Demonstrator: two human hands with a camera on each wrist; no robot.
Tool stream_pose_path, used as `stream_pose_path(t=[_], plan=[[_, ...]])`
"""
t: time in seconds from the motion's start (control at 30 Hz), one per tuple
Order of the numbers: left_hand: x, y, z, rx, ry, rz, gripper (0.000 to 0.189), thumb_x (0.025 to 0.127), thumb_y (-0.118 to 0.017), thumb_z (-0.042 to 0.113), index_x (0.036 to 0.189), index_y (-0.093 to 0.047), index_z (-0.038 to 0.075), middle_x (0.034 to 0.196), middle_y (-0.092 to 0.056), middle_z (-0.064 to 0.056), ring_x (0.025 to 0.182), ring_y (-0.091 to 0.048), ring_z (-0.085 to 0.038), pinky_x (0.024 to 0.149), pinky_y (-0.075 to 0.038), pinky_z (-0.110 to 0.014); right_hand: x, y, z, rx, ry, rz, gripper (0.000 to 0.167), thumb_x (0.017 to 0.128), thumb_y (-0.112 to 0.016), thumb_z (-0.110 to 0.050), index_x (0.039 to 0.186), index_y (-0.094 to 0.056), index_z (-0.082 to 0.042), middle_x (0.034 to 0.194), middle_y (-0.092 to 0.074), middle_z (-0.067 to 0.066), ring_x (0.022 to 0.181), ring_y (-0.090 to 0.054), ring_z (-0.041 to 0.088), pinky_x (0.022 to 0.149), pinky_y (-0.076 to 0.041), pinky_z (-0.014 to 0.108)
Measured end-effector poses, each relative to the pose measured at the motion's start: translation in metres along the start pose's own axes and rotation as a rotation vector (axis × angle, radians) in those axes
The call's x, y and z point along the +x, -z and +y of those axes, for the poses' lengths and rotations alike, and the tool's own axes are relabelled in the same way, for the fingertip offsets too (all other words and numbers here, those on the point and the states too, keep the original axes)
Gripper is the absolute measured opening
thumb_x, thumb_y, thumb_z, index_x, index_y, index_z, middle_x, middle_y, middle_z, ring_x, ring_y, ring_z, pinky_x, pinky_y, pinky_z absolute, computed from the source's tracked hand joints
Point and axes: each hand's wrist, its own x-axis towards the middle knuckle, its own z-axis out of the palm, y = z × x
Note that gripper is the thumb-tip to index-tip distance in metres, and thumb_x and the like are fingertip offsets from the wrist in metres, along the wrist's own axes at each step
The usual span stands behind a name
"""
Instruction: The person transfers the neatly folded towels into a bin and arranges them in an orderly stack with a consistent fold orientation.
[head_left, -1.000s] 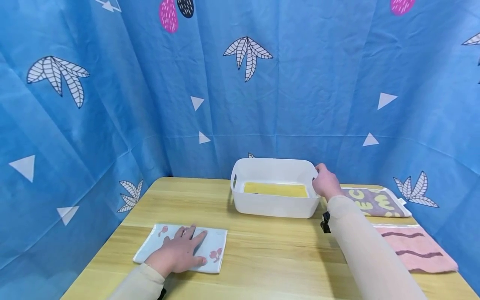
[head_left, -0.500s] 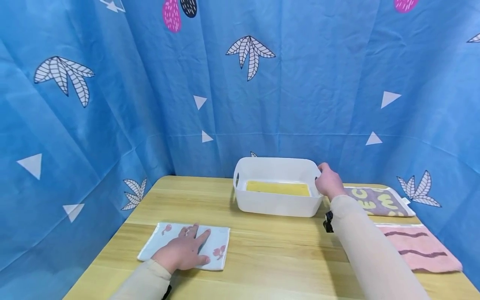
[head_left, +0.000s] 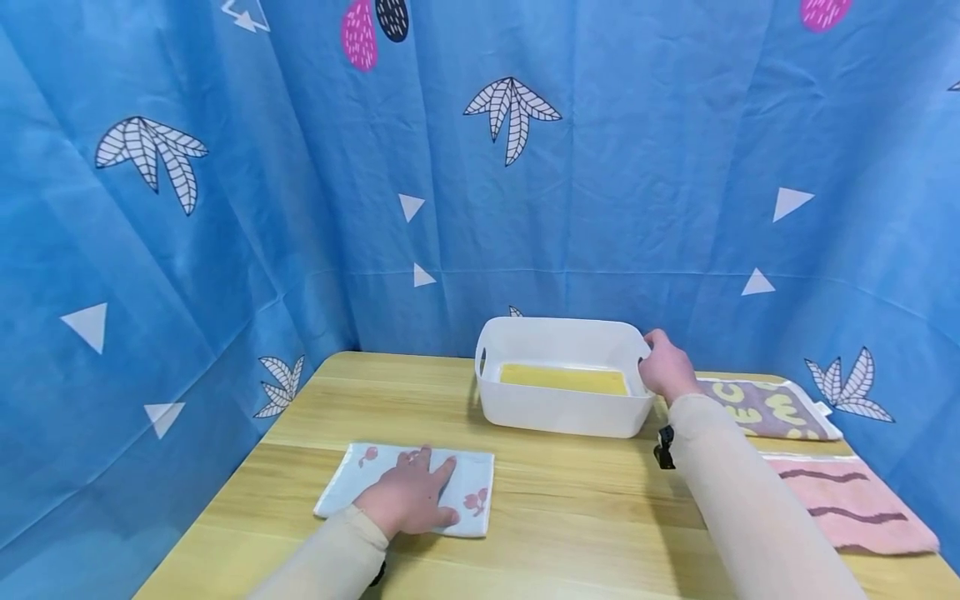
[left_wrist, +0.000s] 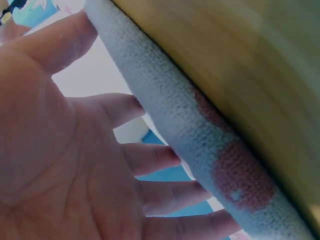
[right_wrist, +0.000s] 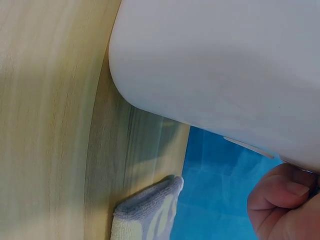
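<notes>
A folded white towel (head_left: 352, 479) with pink flower prints lies flat on the table. My left hand (head_left: 411, 493) rests on it, fingers spread and straight; in the left wrist view, the fingertips (left_wrist: 162, 155) touch the towel's fuzzy upper face. Farther back stands a white plastic basket (head_left: 564, 415) with handle holes at its ends and a yellow panel showing at its bottom. My right hand (head_left: 667, 367) grips its right end at the handle, and the right wrist view shows those fingers (right_wrist: 280, 192) curled at the rim.
Right of the basket lies a folded purple-grey towel (head_left: 772, 408) with yellow letters. In front of it is a pink towel (head_left: 855, 508) with brown wavy stripes, partly behind my right sleeve. A blue patterned curtain (head_left: 637, 167) encloses the wooden table (head_left: 562, 500).
My left hand and the white towel under it have slid to the right. The right hand keeps its grip on the basket. The whole head view has shifted slightly.
</notes>
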Motion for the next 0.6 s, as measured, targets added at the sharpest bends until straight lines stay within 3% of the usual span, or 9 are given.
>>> stream_pose_path(t=[0.4,0.6], plan=[[0.009,0.004,0.055,0.116,-0.060,-0.008,0.084,0.088,-0.065,0.063,0.154,-0.044,0.015,0.154,-0.034,-0.030,0.138,-0.037,-0.051,0.108,-0.038,-0.056,0.000,-0.002,0.000,0.004,-0.006,0.007,0.051,0.102,-0.037,-0.009,0.151,-0.026,0.000,0.144,-0.039,0.037,0.128,-0.042,0.051,0.102,-0.039,0.063],[0.019,0.000,0.090,0.238,-0.100,0.001,0.087,0.087,-0.061,0.070,0.155,-0.043,0.020,0.152,-0.039,-0.029,0.136,-0.043,-0.046,0.110,-0.037,-0.051,0.001,-0.003,0.000,-0.011,-0.001,0.015,0.051,0.101,-0.037,-0.008,0.151,-0.027,0.000,0.144,-0.039,0.037,0.128,-0.042,0.052,0.102,-0.038,0.063]])
